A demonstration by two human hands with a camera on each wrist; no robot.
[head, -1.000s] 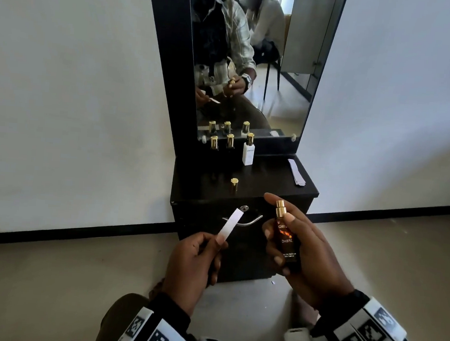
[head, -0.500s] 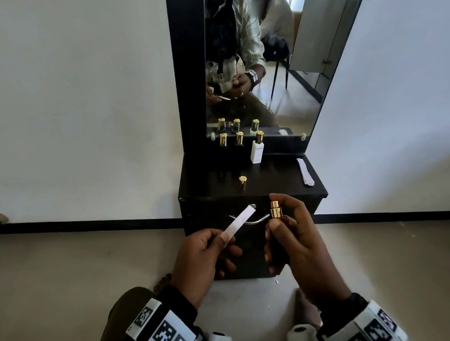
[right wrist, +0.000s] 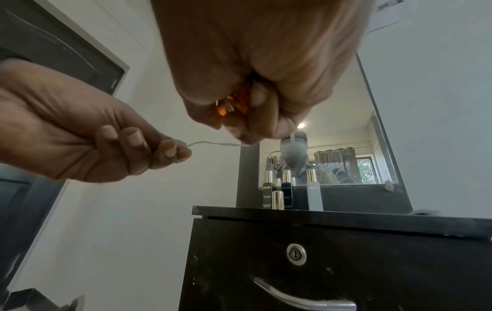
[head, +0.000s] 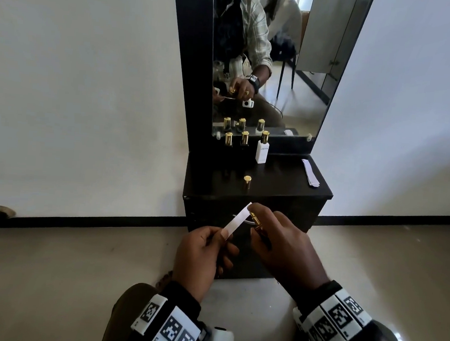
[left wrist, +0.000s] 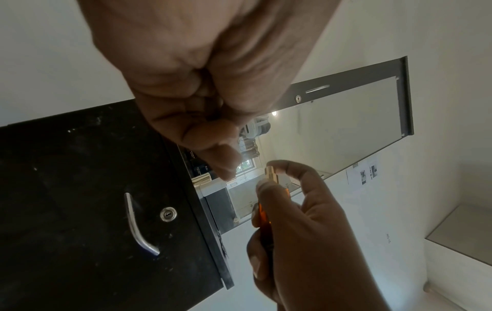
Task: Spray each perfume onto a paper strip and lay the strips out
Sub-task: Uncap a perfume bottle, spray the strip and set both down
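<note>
While the left hand (head: 198, 257) pinches the white paper strip (head: 237, 219), the right hand (head: 287, 253), gripping the amber gold-nozzled perfume bottle (head: 258, 225), has tilted its nozzle against the strip's tip; spraying looks imminent.

Both hands are raised side by side in front of the person, the wrists wrapped in black bands with white coded tags. The left hand (head: 198, 257) has its fingers curled, thumb and forefinger pinching a narrow white paper strip (head: 237, 219). The right hand (head: 285, 247) wraps a small amber perfume bottle with gold sprayer (head: 257, 224), forefinger arched over the top.
</note>
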